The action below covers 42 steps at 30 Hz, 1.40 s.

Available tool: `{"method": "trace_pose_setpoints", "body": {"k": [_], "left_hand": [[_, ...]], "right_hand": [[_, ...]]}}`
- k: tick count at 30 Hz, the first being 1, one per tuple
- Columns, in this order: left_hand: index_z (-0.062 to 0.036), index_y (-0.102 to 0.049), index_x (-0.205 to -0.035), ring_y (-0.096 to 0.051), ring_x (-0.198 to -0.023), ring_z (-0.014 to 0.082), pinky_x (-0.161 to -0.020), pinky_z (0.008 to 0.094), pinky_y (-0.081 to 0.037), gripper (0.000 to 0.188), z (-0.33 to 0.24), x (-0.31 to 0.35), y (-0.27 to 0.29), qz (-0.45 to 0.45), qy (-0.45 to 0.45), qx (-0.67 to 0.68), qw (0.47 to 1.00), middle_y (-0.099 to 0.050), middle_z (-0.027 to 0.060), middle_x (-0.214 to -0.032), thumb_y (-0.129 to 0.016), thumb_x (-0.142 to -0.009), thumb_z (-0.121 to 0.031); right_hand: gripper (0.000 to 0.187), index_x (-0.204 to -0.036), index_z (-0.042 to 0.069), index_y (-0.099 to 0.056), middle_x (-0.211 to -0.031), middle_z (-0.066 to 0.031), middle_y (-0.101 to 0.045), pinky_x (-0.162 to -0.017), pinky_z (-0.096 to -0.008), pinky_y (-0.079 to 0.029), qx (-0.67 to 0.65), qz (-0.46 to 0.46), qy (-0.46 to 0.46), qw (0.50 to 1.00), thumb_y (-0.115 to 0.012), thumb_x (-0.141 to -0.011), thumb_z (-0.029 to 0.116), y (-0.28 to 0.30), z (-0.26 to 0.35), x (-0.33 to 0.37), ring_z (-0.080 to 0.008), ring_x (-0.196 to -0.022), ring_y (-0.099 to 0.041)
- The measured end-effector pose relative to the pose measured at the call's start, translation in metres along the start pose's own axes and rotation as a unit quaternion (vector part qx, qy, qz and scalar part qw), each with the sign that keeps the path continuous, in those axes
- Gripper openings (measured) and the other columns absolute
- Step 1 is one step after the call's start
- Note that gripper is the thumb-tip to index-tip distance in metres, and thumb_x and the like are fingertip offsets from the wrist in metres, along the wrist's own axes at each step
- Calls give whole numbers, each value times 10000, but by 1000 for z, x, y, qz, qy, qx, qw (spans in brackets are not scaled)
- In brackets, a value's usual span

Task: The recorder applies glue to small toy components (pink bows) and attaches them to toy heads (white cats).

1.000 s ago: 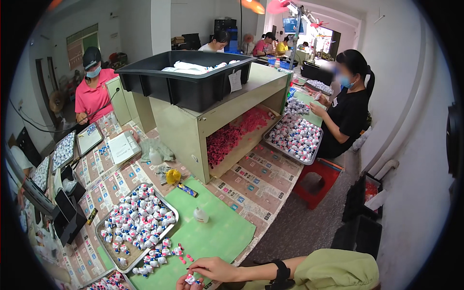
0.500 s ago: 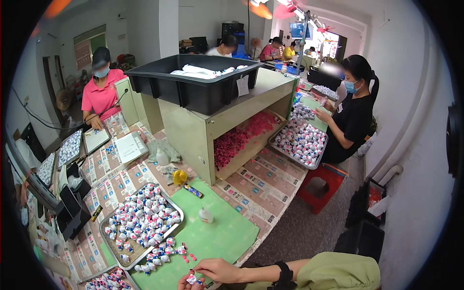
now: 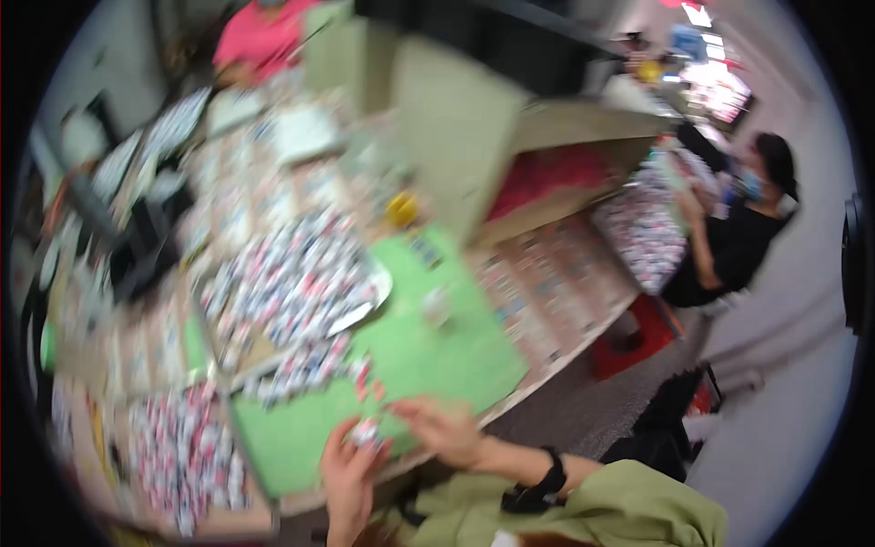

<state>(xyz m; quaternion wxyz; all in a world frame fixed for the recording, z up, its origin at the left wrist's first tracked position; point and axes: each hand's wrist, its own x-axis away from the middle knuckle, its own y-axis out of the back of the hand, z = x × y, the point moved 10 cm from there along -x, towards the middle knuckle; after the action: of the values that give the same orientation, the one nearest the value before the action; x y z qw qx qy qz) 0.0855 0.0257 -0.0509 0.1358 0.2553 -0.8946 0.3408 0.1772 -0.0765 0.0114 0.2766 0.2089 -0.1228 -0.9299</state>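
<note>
My left hand is closed around a small white figurine with pink on it, just above the front edge of the green mat. To its right, my right hand stretches its fingers leftward, apart from the figurine. Motion blur softens the fingertips, and I see nothing between them. A few small pink pieces lie on the mat just beyond that hand. Several white, blue and pink figurines form a loose pile on the mat, below a metal tray heaped with more.
Another tray of pinkish figurines is at lower left. A small white bottle stands on the mat, with a yellow object farther back. A wooden shelf box rises behind. Co-workers sit at far left and right; a red stool is at right.
The view has swung down, so the scene sits differently and is blurred. My right hand has come off the figurine and moved toward the pink pieces; my left hand still holds the figurine.
</note>
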Motion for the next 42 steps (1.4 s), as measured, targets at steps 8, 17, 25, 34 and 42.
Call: {"method": "trace_pose_setpoints", "body": {"k": [8,17,25,34,42], "left_hand": [[50,-394,-1125,-522,-945,148,-825,249,-437,348,-2,6,-11,66,9,33,997,-503,108,-1055,-506,-798,20],[60,-388,-1144,-509,-960,137,-833,244,-435,363,-3,2,-9,71,-12,24,997,-503,105,-1060,-501,-801,25],[47,-437,-1116,-520,-938,117,-801,226,-440,323,-12,3,-5,55,-32,-14,998,-520,93,-1044,-509,-803,12],[14,-493,-1082,-504,-923,116,-774,224,-426,306,-20,7,-10,77,-85,-68,991,-522,63,-1039,-532,-779,30],[15,-525,-1047,-507,-943,151,-786,258,-426,299,-28,13,-14,68,-155,-116,979,-533,95,-1035,-563,-751,33]], "right_hand": [[235,-865,-13,-591,-797,-125,-604,-576,-312,-466,82,34,195,977,-578,-637,-68,-14,53,-3,-256,-673,-584],[336,-887,30,-606,-904,-113,-564,-627,-340,-463,144,104,238,955,-567,-559,-29,-30,53,-2,-260,-766,-560],[361,-930,81,-616,-950,-114,-517,-668,-346,-456,142,105,237,955,-579,-598,-56,-29,48,0,-264,-817,-529],[250,-978,17,-569,-958,-109,-521,-708,-262,-433,-249,93,-171,949,-565,-732,-27,-34,-12,6,-173,-825,-527],[158,-881,-20,-603,-838,-103,-596,-649,-247,-438,-178,94,-121,972,-580,-724,-21,-25,1,4,-162,-749,-561]]}}
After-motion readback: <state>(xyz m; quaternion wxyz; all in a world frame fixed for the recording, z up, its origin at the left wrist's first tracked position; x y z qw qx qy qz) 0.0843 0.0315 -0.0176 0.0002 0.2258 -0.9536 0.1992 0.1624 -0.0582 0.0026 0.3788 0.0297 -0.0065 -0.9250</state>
